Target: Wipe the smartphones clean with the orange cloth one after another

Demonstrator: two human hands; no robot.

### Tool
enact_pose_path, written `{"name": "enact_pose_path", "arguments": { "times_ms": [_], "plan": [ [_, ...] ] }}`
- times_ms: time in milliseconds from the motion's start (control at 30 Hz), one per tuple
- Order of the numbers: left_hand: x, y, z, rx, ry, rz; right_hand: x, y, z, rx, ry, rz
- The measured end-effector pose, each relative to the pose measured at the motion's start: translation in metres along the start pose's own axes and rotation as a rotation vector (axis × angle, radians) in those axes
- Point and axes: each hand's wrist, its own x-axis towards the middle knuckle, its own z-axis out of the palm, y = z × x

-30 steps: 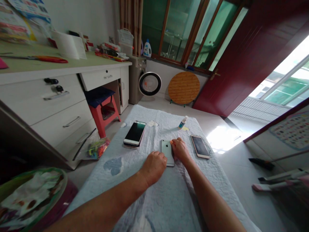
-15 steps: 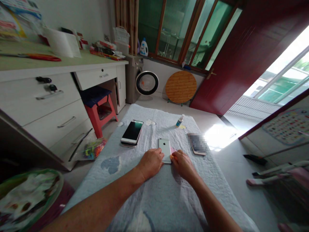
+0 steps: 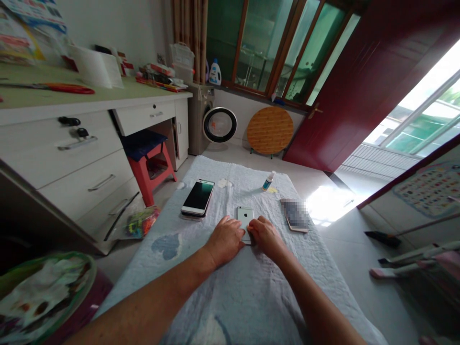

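Note:
A silver smartphone point(image 3: 246, 214) lies back up on the cloth-covered table, with a dark apple logo on its back. My left hand point(image 3: 225, 239) grips its left edge near the lower end, fingers curled in. Across the phone's right side, my right hand point(image 3: 265, 236) has its fingers bunched together, the tips on the phone's back. Whatever those fingertips may hold is hidden. To the left rests a white phone with a black screen point(image 3: 198, 196), stacked on another device. A small spray bottle point(image 3: 268, 181) stands beyond, and a partly blurred-out phone point(image 3: 295, 218) lies at right.
The pale blue patterned cloth point(image 3: 172, 297) covers the table. On the left are white drawers point(image 3: 82, 177), a red stool point(image 3: 151, 165) and a full bin point(image 3: 89, 282). A washing machine with its round door open point(image 3: 220, 124) and a dark red door point(image 3: 345, 86) are farther back.
My right hand has shifted left from the phone's right edge onto its back. My left hand stays at the left edge, its fingers slightly moved. The view has shifted slightly.

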Motion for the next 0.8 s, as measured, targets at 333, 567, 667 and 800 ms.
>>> {"name": "enact_pose_path", "arguments": {
  "times_ms": [333,567,667,800],
  "plan": [
    [0.008,-0.018,0.005,-0.120,0.089,-0.022,0.046,0.004,0.003,-0.088,0.061,0.002],
    [0.015,-0.032,0.017,-0.204,0.132,-0.038,0.019,0.001,0.009,-0.066,0.092,-0.104],
    [0.016,-0.036,0.021,-0.223,0.132,-0.042,0.007,-0.006,0.007,-0.021,0.085,-0.124],
    [0.016,-0.041,0.027,-0.222,0.092,-0.045,-0.008,-0.015,0.001,0.036,0.028,-0.201]
  ]
}}
